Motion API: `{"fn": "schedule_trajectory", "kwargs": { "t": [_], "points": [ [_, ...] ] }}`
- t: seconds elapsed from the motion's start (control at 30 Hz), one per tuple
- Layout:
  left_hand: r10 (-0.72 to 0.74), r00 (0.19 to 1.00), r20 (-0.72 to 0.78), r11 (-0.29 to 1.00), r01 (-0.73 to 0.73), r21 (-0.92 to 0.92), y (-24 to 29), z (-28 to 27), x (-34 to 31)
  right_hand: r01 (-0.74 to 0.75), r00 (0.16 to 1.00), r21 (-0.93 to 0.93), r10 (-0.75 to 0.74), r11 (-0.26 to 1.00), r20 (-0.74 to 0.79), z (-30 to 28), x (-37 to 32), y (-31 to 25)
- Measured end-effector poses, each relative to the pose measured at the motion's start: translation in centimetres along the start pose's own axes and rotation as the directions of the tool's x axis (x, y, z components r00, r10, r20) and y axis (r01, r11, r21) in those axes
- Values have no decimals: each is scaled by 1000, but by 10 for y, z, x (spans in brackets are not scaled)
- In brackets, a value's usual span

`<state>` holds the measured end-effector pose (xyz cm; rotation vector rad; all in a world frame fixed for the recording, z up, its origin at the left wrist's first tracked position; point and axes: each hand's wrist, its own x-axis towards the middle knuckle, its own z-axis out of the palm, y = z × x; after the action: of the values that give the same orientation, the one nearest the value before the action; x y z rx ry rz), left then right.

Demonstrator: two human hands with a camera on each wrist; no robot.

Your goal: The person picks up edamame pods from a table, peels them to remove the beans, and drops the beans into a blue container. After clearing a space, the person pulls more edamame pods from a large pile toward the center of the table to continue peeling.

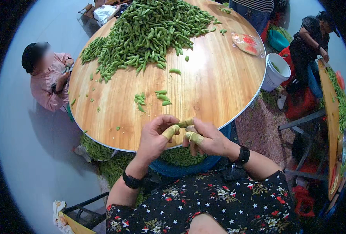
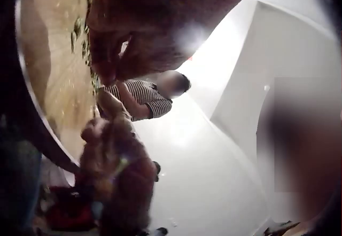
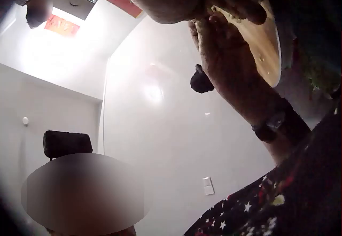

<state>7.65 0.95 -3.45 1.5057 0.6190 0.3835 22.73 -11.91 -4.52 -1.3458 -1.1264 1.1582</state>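
Over the near edge of the round wooden table, both hands meet at a green soybean pod, mostly covered by fingers. My left hand pinches it from one side, and my right hand pinches from the other. Yellowish wraps cover the thumbs and a right finger. Just beyond the hands lie two small groups of pods. A large heap of soybean pods covers the far part of the table. In the dark left wrist view, the right hand faces the left one.
Below the table edge, a blue tub holds green material. A white bucket stands at the right, near a plastic-wrapped packet on the table. One person sits at the left; another works at a second table.
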Motion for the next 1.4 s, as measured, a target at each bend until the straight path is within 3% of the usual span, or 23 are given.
{"fn": "schedule_trajectory", "kwargs": {
  "t": [0.1,0.17,0.2,0.27,0.37,0.47,0.57,0.67,0.7,0.73,0.77,0.83,1.0,1.07,1.1,1.17,1.2,1.23,1.3,1.33,1.4],
  "points": [
    [60,998,-35,995,-57,78,-6,0,-3,20,1000,-79,-20,997,3,2,2,-1],
    [213,976,-50,950,-195,244,-7,0,-4,11,1000,-126,-11,992,2,2,2,-4],
    [213,976,-50,950,-195,243,-6,-2,-5,34,999,-187,-35,982,0,2,2,-5],
    [278,958,74,819,-276,503,0,-7,-6,57,998,-250,-59,966,0,2,1,-7],
    [301,942,152,723,-329,607,9,-9,-9,164,986,-386,-167,908,27,2,2,-5],
    [381,898,221,646,-430,631,5,-11,-12,226,974,-441,-216,868,74,3,2,-4],
    [361,900,245,655,-432,620,13,-10,-20,161,987,-567,-127,808,99,2,-2,-14],
    [355,894,275,696,-448,561,17,-10,-27,243,970,-661,-159,710,186,-4,-2,-21],
    [350,895,278,698,-447,560,16,-9,-28,-10,966,-333,95,943,240,-10,2,-26],
    [379,883,277,697,-469,541,15,-8,-29,-324,878,20,292,946,380,-15,4,-28],
    [410,870,275,695,-492,524,14,-7,-30,-325,877,20,293,946,380,-16,5,-22],
    [445,853,271,651,-516,556,8,-6,-29,-489,809,397,234,777,539,-18,10,-4],
    [565,795,220,521,-551,652,-6,4,-27,-417,889,436,258,797,378,2,4,-4],
    [692,707,145,405,-546,734,-11,10,-24,-140,990,250,134,958,42,15,1,-9],
    [694,705,143,402,-544,736,-11,13,-24,-137,991,247,130,959,45,18,1,-2],
    [737,661,144,274,-486,830,-12,19,-25,73,981,-5,-73,997,-182,22,5,17],
    [758,629,169,227,-498,837,-14,20,-25,-17,981,65,29,998,-190,22,5,13],
    [759,630,166,227,-495,839,-13,20,-27,-18,982,64,29,998,-186,21,5,8],
    [715,668,203,217,-489,845,-11,20,-32,-207,972,188,224,960,-73,16,4,0],
    [717,667,203,213,-486,848,-10,20,-33,-203,973,186,219,961,-70,16,5,5],
    [698,667,262,184,-520,834,-8,18,-37,-72,997,-81,70,994,-27,15,9,18]
  ]
}}
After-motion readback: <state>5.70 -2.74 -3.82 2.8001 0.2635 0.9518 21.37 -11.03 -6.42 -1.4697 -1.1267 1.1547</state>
